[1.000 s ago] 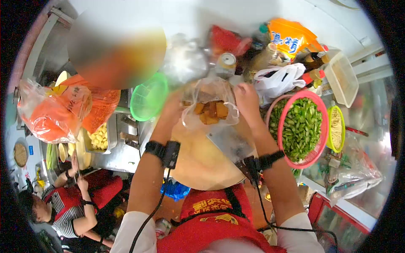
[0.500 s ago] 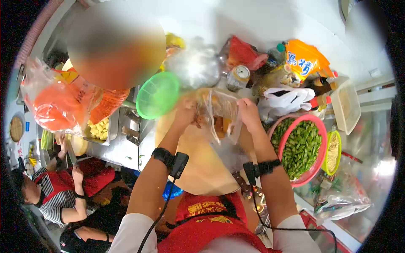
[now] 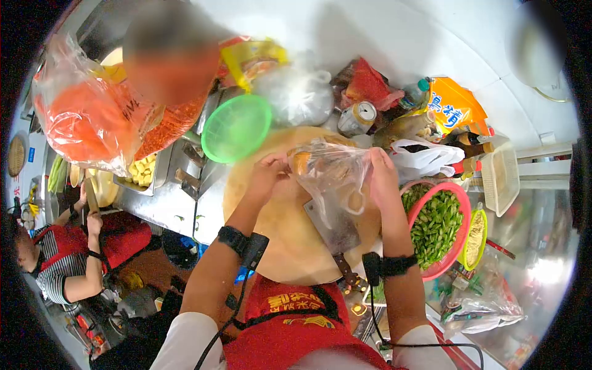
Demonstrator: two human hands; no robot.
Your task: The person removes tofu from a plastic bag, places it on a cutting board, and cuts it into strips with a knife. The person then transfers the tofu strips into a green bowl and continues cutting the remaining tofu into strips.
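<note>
A clear plastic bag [image 3: 336, 179] with brownish-orange food inside is stretched between my hands over a round wooden chopping board [image 3: 262, 240]. My left hand [image 3: 269, 176] is closed, fingers curled at the bag's left edge. On the right, my right hand [image 3: 383, 172] pinches the bag's upper side, thumb against fingers. Partly covered by the bag, a cleaver [image 3: 333, 225] lies on the board with its handle towards me. The exact contents of the bag are blurred by the plastic.
Around the board stand a green basket [image 3: 236, 128], a can [image 3: 357, 118], a white plastic bag [image 3: 425, 157] and a pink basket [image 3: 462, 209] of chopped green vegetables. Far left, a co-worker in a red apron [image 3: 126, 240] holds a knife [image 3: 91, 196].
The bag's mouth, wide open before, now hangs more collapsed, with its right side drawn up. My right hand has shifted right. The cleaver on the board now shows clearly.
</note>
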